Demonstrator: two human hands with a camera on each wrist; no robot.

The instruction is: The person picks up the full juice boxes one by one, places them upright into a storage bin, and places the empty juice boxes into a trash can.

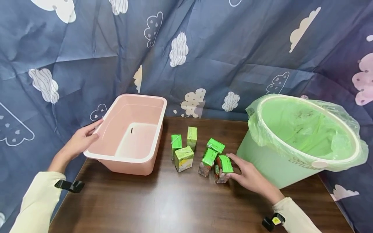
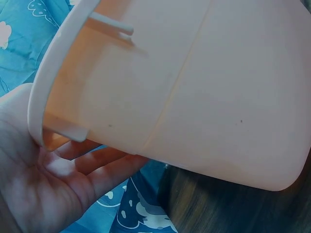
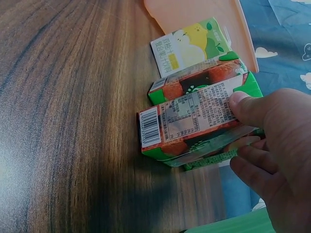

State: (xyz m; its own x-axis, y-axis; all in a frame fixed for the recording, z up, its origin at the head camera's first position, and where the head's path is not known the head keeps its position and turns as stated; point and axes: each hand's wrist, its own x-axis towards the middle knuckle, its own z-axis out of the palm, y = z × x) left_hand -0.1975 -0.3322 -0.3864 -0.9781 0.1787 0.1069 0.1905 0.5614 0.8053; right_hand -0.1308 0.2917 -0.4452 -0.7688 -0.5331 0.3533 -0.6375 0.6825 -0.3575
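Observation:
My left hand (image 1: 78,142) grips the near left rim of a pink plastic basin (image 1: 125,165), thumb over the edge; in the left wrist view its fingers (image 2: 112,170) lie against the basin's outer side. At the right end of a group of small cartons, my right hand (image 1: 247,174) holds a green-topped juice box (image 1: 220,176) that stands on the table. Its thumb (image 3: 243,104) presses the printed side and the fingers curl behind. Close beside it are two more green-topped boxes, a near one (image 1: 205,168) and a far one (image 1: 215,145).
Left of those stand yellow-green juice boxes, one near (image 1: 184,160) and one farther (image 1: 192,136), plus a bright green one (image 1: 176,142). A green bin (image 1: 262,161) lined with a clear bag is at the right. Behind the wooden table (image 1: 175,200) hangs a blue cloud-print cloth (image 1: 215,58).

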